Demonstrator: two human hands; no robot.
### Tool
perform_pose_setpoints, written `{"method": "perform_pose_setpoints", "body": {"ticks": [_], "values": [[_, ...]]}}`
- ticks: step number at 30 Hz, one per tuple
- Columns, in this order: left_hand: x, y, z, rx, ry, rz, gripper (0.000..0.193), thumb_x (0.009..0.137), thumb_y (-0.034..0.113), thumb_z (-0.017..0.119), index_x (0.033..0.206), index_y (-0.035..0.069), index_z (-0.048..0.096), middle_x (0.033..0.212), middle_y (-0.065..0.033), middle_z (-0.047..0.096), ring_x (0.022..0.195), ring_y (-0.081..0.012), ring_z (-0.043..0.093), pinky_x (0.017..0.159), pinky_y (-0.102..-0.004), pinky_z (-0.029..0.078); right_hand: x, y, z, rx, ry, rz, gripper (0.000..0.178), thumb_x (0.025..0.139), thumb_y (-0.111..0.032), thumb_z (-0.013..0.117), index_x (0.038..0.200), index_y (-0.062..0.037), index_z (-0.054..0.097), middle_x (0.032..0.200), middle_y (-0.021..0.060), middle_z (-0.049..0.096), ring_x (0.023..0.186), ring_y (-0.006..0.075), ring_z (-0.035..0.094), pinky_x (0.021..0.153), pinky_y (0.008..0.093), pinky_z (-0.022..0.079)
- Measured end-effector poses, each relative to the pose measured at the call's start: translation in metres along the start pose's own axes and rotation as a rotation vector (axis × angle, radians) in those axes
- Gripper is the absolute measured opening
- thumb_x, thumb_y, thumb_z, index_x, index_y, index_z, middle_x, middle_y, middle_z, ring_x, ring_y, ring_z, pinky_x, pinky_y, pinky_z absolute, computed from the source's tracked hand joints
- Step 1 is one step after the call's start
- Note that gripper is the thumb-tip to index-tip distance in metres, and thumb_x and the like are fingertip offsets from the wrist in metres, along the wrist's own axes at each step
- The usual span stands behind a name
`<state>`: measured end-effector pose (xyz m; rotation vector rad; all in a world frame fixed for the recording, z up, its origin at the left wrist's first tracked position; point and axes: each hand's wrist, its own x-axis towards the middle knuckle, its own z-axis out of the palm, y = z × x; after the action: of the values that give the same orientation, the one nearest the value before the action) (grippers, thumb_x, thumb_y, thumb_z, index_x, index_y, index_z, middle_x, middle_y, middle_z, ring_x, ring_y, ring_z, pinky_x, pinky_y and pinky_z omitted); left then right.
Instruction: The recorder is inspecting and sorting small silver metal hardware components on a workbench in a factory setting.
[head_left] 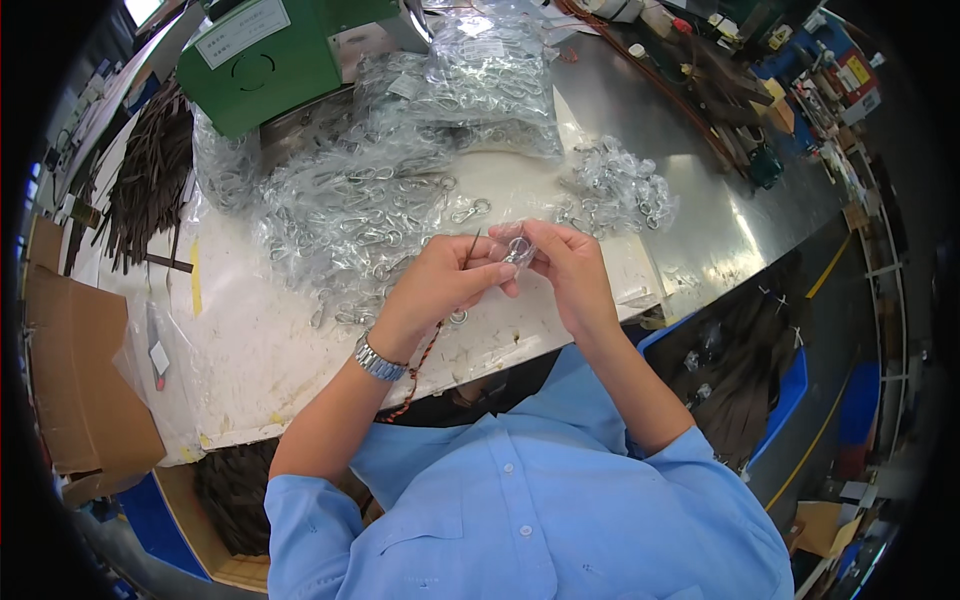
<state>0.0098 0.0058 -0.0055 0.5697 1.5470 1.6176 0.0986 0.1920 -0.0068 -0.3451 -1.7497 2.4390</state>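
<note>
A: Which grip am I viewing from afar?

B: The right hand [568,262] is pinching the small clear bag [520,244] between thumb and fingers; the left hand [452,272] is pinching its heap-facing edge, a thin dark strip [473,247] showing among its fingers, its kind remaining unclear to me.

A: Where is the bag resting?

B: Both hands are suspending it over the table [500,345], just right of the large heap of bagged clips [345,215]; a metal clip [516,252] is gleaming through the film.

A: And good handling?

B: I am judging that a light, even pinch is serving best, steadying the metal without tearing the film.
</note>
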Motion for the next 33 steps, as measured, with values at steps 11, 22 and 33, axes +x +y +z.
{"method": "perform_pose_setpoints", "body": {"ticks": [11,22,33], "values": [[0.001,0.003,-0.003,-0.19,0.014,0.022,0.019,0.105,0.019,0.073,0.109,0.001,0.076,0.095,-0.007,0.081,0.057,-0.0004,0.043,0.051,-0.0197,0.032,0.001,0.0,-0.002,0.015,0.06,-0.096,0.037,0.111,-0.03,0.065,0.119,0.0031,0.079,0.119,0.0173,0.081,0.105,0.0198,0.078,0.102,0.036,0.06],[0.0,0.004,-0.007,-0.333,0.114,0.107,0.016,0.105,0.013,0.071,0.117,0.002,0.075,0.094,-0.0025,0.077,0.055,0.0001,0.039,0.049,-0.0187,0.029,0.005,-0.004,-0.006,0.021,0.127,-0.136,0.037,0.111,-0.028,0.064,0.12,0.0055,0.077,0.118,0.0197,0.081,0.105,0.0233,0.08,0.097,0.035,0.061],[-0.005,0.016,0.009,-0.073,0.265,0.194,0.027,0.109,0.016,0.064,0.126,0.001,0.077,0.101,-0.0064,0.083,0.056,0.0017,0.038,0.051,-0.0186,0.031,0.005,-0.001,0.0,-0.004,0.115,-0.176,0.037,0.113,-0.023,0.059,0.129,0.0083,0.072,0.12,0.0242,0.079,0.11,0.0258,0.079,0.102,0.0374,0.062]]}}
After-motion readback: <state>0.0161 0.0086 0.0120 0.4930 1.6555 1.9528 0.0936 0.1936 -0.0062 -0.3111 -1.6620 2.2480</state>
